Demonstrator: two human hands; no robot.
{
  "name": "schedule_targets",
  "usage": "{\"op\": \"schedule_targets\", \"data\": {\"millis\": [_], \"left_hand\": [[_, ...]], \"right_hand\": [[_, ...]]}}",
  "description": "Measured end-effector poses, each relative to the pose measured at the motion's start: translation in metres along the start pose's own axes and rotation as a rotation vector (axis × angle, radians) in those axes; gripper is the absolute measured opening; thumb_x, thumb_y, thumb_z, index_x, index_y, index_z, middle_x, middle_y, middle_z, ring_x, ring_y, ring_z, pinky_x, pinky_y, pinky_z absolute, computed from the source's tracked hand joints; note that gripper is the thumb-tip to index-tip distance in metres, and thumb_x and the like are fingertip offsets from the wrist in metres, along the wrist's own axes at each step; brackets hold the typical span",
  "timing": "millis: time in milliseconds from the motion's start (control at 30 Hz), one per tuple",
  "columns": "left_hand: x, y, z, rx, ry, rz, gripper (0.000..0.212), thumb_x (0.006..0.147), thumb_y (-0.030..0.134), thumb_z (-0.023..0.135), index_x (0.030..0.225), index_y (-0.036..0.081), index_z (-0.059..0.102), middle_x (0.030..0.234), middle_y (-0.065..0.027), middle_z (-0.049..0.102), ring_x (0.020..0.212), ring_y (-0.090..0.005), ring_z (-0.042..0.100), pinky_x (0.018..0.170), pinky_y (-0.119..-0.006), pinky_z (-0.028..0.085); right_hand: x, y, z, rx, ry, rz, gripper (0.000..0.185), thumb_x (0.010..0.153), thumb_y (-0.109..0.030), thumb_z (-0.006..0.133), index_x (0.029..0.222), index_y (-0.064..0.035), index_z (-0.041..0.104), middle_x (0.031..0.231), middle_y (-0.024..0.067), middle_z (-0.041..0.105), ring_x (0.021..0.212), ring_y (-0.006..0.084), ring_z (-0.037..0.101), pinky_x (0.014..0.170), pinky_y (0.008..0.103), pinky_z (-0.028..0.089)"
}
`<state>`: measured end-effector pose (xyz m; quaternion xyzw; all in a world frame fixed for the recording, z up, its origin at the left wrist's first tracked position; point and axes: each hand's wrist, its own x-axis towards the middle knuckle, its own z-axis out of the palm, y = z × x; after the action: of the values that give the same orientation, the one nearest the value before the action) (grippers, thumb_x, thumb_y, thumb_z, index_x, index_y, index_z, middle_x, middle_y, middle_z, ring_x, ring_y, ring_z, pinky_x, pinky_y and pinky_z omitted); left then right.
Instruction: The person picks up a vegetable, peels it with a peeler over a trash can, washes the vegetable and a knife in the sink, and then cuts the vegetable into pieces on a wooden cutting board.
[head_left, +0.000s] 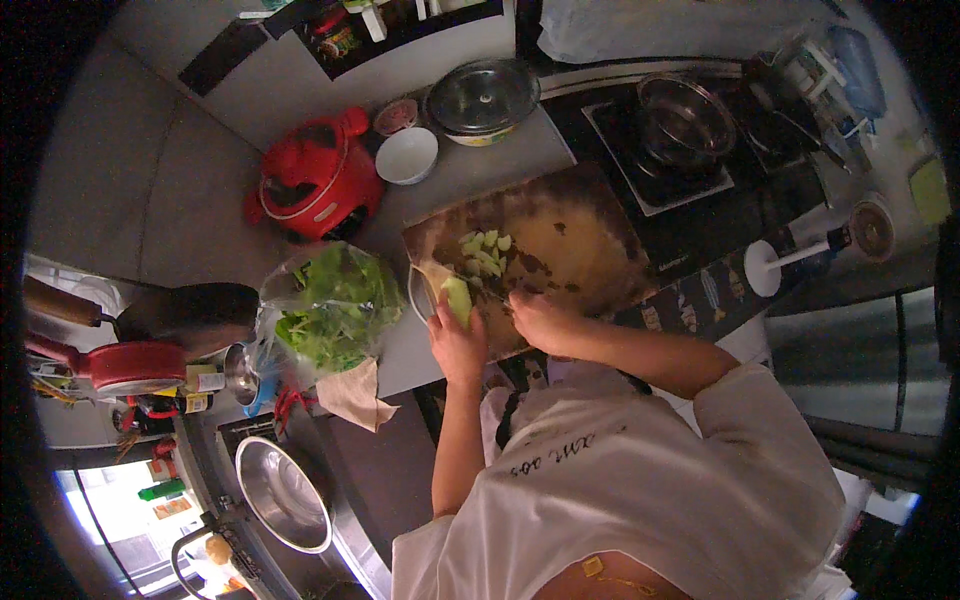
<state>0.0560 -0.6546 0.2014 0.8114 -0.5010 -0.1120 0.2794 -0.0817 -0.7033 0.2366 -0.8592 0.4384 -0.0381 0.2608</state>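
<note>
My left hand (459, 345) holds a pale green peeled vegetable (457, 291) down near the left edge of a worn wooden cutting board (577, 217). What kind of vegetable it is, I cannot tell. My right hand (544, 322) is closed at the front of the board, around what looks like the handle of a kitchen knife (491, 291); its blade shows only as a thin dim line towards the vegetable. Beyond both hands lies a small pile of cut green pieces (486, 253). A white rim (418, 296) shows beside the board, by my left hand.
Left of the board sit a plastic bag of leafy greens (337, 300), a cloth (356, 397) and a red electric cooker (319, 180). Behind stand a white bowl (407, 155) and a glass-lidded pot (484, 97). A pot (686, 120) is on the cooktop, right. A metal basin (285, 495) is lower left.
</note>
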Motion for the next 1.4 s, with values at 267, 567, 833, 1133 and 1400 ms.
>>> {"op": "schedule_targets", "data": {"millis": [267, 567, 833, 1133, 1400], "left_hand": [[-0.004, -0.005, 0.014, 0.068, 0.116, 0.105, 0.041, 0.074, 0.018, 0.051, 0.108, -0.002, 0.042, 0.088, -0.0183, 0.044, 0.084, -0.034, 0.045, 0.072, -0.04, 0.039], [-0.002, -0.011, 0.016, 0.051, 0.123, 0.133, 0.042, 0.073, 0.018, 0.053, 0.109, -0.001, 0.042, 0.092, -0.0188, 0.043, 0.084, -0.0342, 0.045, 0.072, -0.039, 0.039], [0.004, -0.001, 0.002, -0.095, 0.066, 0.019, 0.041, 0.068, 0.025, 0.059, 0.096, 0.0, 0.044, 0.092, -0.0192, 0.049, 0.085, -0.0347, 0.048, 0.071, -0.04, 0.04], [0.006, -0.007, 0.016, 0.026, 0.112, 0.104, 0.037, 0.069, 0.027, 0.057, 0.092, 0.001, 0.044, 0.083, -0.0181, 0.053, 0.076, -0.0356, 0.05, 0.068, -0.041, 0.04], [0.002, 0.001, 0.003, 0.034, 0.155, 0.101, 0.042, 0.066, 0.024, 0.063, 0.096, 0.002, 0.044, 0.085, -0.015, 0.05, 0.075, -0.0338, 0.051, 0.063, -0.04, 0.043]], "right_hand": [[-0.017, 0.012, -0.031, 0.221, 0.083, -0.058, 0.019, 0.076, -0.014, 0.046, 0.085, 0.0027, 0.043, 0.066, 0.0209, 0.052, 0.062, 0.0371, 0.051, 0.055, 0.0413, 0.041], [-0.01, 0.016, -0.006, 0.122, 0.023, -0.053, 0.02, 0.076, -0.015, 0.046, 0.084, 0.0028, 0.044, 0.066, 0.0198, 0.053, 0.061, 0.0366, 0.053, 0.055, 0.0428, 0.042], [-0.006, 0.017, -0.025, 0.226, 0.03, 0.003, 0.025, 0.075, -0.016, 0.045, 0.088, 0.005, 0.045, 0.074, 0.0229, 0.053, 0.068, 0.0367, 0.054, 0.059, 0.0442, 0.043], [-0.009, 0.018, -0.016, 0.163, 0.132, -0.127, 0.019, 0.076, -0.016, 0.045, 0.083, 0.0019, 0.043, 0.059, 0.0196, 0.051, 0.054, 0.0345, 0.052, 0.05, 0.0429, 0.042], [0.001, 0.02, 0.001, 0.184, 0.083, -0.041, 0.023, 0.077, -0.018, 0.044, 0.086, 0.0039, 0.044, 0.063, 0.0213, 0.052, 0.059, 0.0369, 0.052, 0.053, 0.0423, 0.042]]}}
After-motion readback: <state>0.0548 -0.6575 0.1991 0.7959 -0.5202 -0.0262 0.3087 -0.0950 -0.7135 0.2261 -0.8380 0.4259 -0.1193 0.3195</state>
